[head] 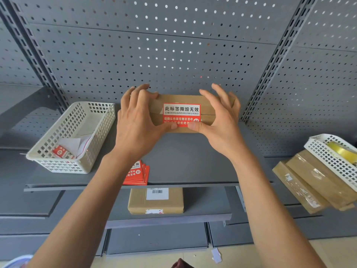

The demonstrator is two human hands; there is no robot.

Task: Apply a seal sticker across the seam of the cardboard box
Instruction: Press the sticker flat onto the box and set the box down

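1. Centrally, a red and white seal sticker (181,113) is lying across the horizontal seam of a small cardboard box (206,107), which is sitting on a grey metal shelf (193,161) against the pegboard back panel (173,55).
2. The left hand (135,120) is gripping the box's left end, with its fingers (143,93) curling over the top far edge and its thumb pressing on the sticker's lower left edge.
3. The right hand (220,120) is holding the box's right end, with its fingers spreading over the top and far side and its thumb pressing on the sticker's lower right corner.
4. The two thumb tips are sitting just apart along the sticker's bottom edge, partly covering its lower row of print.
5. A stack of spare red seal stickers (139,175) is lying at the front edge of the same shelf, partly hidden under the left forearm.
6. A white perforated basket (77,136) is standing at the left of the shelf, holding white paper and a red sticker.
7. A second cardboard box with a barcode label (156,200) is resting on the lower shelf, below the sticker stack.
8. At the far right, flat cardboard packages (313,182) are leaning under another white basket (332,157) holding a yellowish tape roll (342,149).
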